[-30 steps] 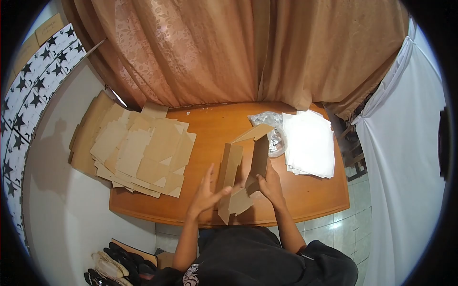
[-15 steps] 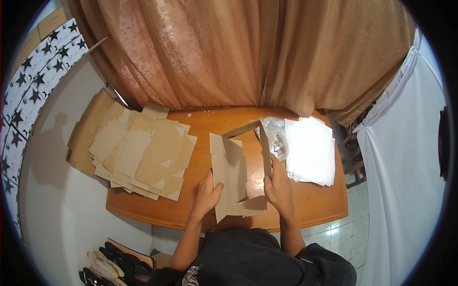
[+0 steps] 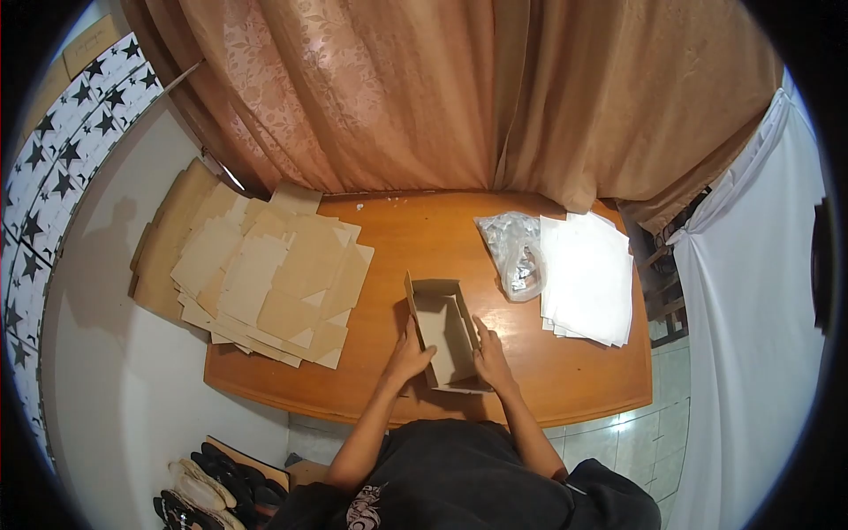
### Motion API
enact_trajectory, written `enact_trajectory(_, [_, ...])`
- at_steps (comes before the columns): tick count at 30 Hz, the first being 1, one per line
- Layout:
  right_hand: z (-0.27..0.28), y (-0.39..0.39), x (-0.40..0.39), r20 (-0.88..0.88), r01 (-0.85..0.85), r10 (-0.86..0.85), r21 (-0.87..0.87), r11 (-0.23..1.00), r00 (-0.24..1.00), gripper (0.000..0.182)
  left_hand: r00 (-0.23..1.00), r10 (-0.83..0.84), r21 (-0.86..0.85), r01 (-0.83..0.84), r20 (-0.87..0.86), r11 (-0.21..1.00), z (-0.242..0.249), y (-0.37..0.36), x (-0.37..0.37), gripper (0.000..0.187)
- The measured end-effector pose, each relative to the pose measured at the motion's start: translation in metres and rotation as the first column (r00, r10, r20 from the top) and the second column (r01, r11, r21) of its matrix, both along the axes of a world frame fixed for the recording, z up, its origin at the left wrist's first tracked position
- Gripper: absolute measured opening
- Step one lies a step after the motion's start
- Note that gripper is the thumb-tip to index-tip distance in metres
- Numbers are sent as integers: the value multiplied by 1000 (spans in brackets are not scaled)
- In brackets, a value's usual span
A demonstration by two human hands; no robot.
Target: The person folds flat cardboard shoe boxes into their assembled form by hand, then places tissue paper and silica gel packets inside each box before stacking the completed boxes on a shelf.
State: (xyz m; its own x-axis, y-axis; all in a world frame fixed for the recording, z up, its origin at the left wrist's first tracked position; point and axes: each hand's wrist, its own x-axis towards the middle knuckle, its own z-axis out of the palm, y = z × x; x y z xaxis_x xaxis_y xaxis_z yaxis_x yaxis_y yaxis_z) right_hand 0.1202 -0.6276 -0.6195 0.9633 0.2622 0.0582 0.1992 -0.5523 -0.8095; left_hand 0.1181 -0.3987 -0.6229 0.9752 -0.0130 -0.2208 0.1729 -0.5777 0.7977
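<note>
A brown cardboard box (image 3: 446,331) with its top open sits in front of me at the middle of the table, its four walls raised around a plain bottom. My left hand (image 3: 410,355) grips the box's left wall, thumb over the near part. On the opposite side, my right hand (image 3: 490,355) holds the right wall with the fingers along its outside. The underside of the box is hidden.
Flat cardboard blanks (image 3: 274,274) lie piled on the left of the wooden table (image 3: 415,225). A clear plastic bag (image 3: 519,261) lies beside a stack of white sheets (image 3: 587,278) on the right. Curtains (image 3: 371,97) hang behind; shoes (image 3: 212,486) are at lower left.
The cardboard was partly unfolded with its sides splayed; now its walls stand together as a box. Both hands have drawn closer together, and the box is lower, nearer the table.
</note>
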Motion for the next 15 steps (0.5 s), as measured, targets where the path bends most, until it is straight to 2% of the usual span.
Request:
enact_trajectory(1, [-2,0,2,12,-44,44,50,998,999,77,1000,-2,-1,2,6,1000,-6,-2,-4,99])
enact_trajectory(2, [-5,1,2,-55,-34,33,-10,999,998,76,1000,4,-39,-4,10,999,-13,-4,-7,103])
enact_trajectory(4, [-4,8,3,-64,-24,23,-19,1000,998,76,999,15,-85,-19,-45,996,-13,-8,-10,111])
enact_trajectory(7, [-2,12,0,-96,-17,12,-49,999,995,76,998,37,-171,-45,-50,984,-13,-7,-13,111])
enact_trajectory(10, [5,15,3,-126,-31,21,-78,996,992,79,1000,21,-166,-19,11,986,-12,-5,-14,112])
enact_trajectory(13, [7,17,3,-199,-47,15,-158,986,980,87,999,-1,-182,7,35,983,-8,-4,-17,113])
enact_trajectory(15, [2,18,5,-326,-48,-16,-186,981,945,95,1000,-16,-196,20,22,981,-7,-6,-19,113])
